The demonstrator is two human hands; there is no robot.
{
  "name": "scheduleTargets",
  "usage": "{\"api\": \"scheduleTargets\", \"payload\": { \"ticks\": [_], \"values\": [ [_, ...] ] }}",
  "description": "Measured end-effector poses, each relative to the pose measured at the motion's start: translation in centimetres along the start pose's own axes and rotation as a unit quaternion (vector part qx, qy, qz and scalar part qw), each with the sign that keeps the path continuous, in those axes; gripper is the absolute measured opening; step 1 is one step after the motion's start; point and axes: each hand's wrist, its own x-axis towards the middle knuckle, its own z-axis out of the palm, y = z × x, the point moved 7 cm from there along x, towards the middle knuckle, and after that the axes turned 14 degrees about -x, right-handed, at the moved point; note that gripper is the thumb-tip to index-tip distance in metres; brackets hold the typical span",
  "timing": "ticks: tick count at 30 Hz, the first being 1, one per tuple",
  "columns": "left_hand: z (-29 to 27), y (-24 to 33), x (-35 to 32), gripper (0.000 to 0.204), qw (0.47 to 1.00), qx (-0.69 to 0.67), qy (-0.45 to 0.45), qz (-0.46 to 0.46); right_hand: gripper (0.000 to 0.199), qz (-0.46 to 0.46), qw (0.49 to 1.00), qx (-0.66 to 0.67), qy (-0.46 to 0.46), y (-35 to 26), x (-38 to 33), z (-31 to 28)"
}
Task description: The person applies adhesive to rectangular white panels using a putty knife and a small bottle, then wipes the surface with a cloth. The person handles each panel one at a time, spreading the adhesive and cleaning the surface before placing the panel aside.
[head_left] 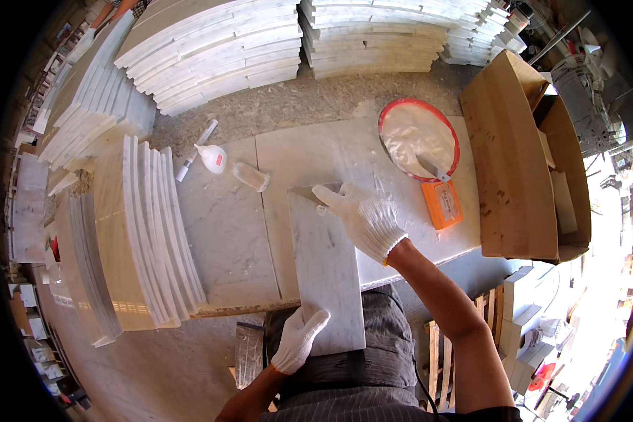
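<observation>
A long grey-white marble slab (325, 281) reaches from the worktable over its front edge toward my lap. My left hand (301, 340), in a white knit glove, grips the slab's near left edge, thumb on top. At the slab's far end my gloved right hand (364, 216) is closed around a flat, grey, scraper-like blade (311, 191), mostly hidden by the fingers. A small white dab sits under its fingertips. To the right stands a red-rimmed bowl (415, 133) of pale paste with a putty knife (433, 167) in it.
An orange box (442, 205) lies beside the bowl, near a large cardboard carton (517, 162). A white squeeze bottle (212, 159), a marker-like tube (197, 150) and a pale block (250, 176) lie on the left. Marble slabs stand stacked at the left (144, 239) and back (225, 56).
</observation>
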Motion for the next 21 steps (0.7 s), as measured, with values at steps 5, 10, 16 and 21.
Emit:
{"api": "scheduleTargets", "payload": {
  "ticks": [5,10,16,21],
  "values": [
    [-0.3,-0.4,0.0,0.035,1.000,0.004,0.003,-0.013,0.034,-0.009,1.000,0.008,0.013,0.4,-0.1,0.8],
    [0.1,0.0,-0.1,0.036,1.000,-0.004,0.006,-0.013,0.032,0.003,1.000,0.010,-0.020,0.0,0.1,0.4],
    [0.4,0.3,-0.2,0.033,1.000,-0.009,0.003,-0.016,0.029,-0.019,1.000,0.005,0.020,-0.1,-0.1,0.5],
    [0.6,0.3,-0.3,0.032,1.000,-0.027,0.006,-0.012,0.033,-0.011,0.999,-0.028,-0.036,-1.0,-0.2,0.4]
  ]
}}
